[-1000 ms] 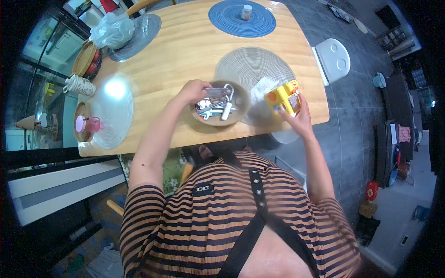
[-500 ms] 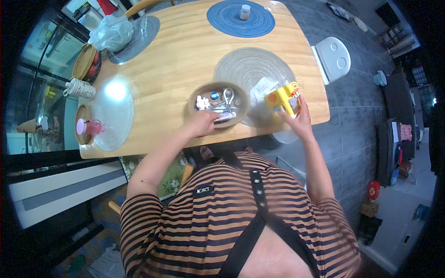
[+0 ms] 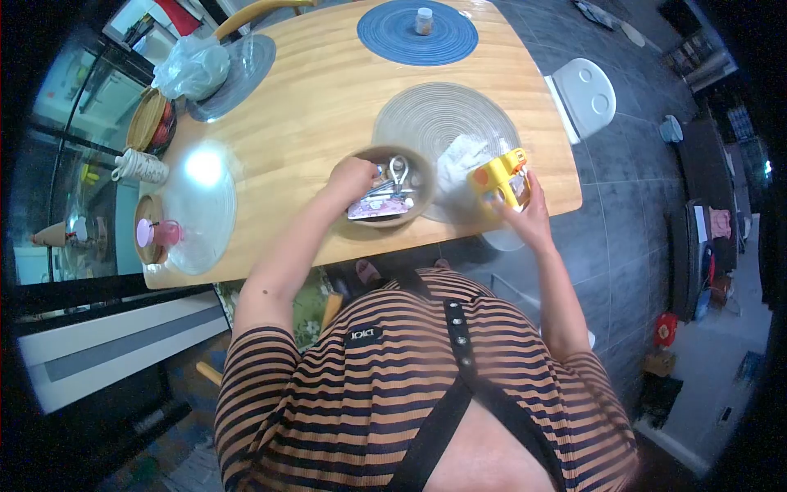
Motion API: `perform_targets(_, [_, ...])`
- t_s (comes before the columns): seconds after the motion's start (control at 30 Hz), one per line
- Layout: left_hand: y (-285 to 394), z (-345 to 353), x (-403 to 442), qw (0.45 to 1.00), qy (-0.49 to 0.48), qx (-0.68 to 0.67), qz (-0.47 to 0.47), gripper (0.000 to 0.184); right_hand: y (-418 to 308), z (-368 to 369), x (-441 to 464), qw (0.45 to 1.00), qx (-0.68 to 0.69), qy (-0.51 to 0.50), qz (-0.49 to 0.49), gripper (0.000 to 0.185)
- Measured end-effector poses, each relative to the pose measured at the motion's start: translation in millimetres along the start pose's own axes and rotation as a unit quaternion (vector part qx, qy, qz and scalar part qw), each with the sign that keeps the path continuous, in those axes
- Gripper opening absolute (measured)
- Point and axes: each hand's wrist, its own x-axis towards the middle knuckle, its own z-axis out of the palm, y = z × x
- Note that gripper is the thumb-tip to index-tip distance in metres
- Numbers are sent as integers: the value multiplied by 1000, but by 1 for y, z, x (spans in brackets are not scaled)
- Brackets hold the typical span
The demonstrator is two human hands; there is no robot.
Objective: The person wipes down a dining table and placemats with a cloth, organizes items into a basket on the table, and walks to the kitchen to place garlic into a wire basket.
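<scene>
A tan oval bowl [image 3: 426,184] holds a nail-clipper-like metal tool [image 3: 398,170], other slim metal pieces and a pink patterned packet [image 3: 380,207] along its near side. My left hand [image 3: 353,179] reaches over the bowl's left rim, its fingers curled down inside. The fingertips and whatever they pinch are hidden. To the right, my right hand [image 3: 529,215] grips a yellow plastic toy-like box [image 3: 502,178] with orange spots and a clear window. Crumpled white tissue [image 3: 464,160] lies between bowl and box, on a grey woven placemat [image 3: 410,115].
A blue placemat [image 3: 385,37] at the far side carries a small jar [image 3: 424,21]. Leftward are a plastic bag [image 3: 193,70], a basket [image 3: 147,119], a white patterned cup [image 3: 146,166] and a pink-lidded cup [image 3: 160,233]. A white stool [image 3: 582,98] stands beyond the right edge.
My left hand has moved from the bowl's near side up to its left side, uncovering the pink packet and covering the small white pieces. My right hand stays around the yellow box.
</scene>
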Motion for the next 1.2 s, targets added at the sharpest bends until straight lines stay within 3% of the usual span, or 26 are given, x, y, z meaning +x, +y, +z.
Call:
perform_targets(0.13, [-1, 12, 10, 994, -53, 88, 24, 16, 1, -1, -2, 1000, -4, 8, 0, 86])
perform_targets(0.33, [-2, 25, 15, 992, -31, 100, 74, 15, 4, 1, -7, 1000, -12, 8, 10, 86])
perform_targets(0.47, [6, 8, 4, 997, 37, 28, 58, 16, 6, 1, -7, 1000, -7, 12, 5, 86])
perform_targets(0.57, [-4, -1, 5, 986, 30, -165, -20, 18, 5, 1, -7, 999, -22, 22, 7, 87])
perform_targets(0.67, [-18, 13, 15, 973, -38, -223, -51, 22, -1, -3, -8, 1000, -16, 9, 26, 87])
perform_targets(0.77, [-9, 12, 24, 936, -20, -331, -118, 21, 2, 0, -7, 999, -20, 13, 28, 88])
perform_targets(0.87, [10, 18, 25, 965, 92, -235, -71, 20, 3, 1, -8, 999, 2, 6, 32, 88])
perform_targets(1.0, [24, 25, 32, 969, 168, -181, 2, 23, 3, 3, -7, 999, -15, 13, 28, 88])
perform_targets(1.13, [38, 12, 27, 990, 76, -85, -85, 19, -1, -1, -9, 999, -14, 12, 30, 88])
perform_targets(1.2, [28, 7, 21, 995, 48, -52, -69, 19, 1, 0, -9, 999, -15, 20, 20, 88])
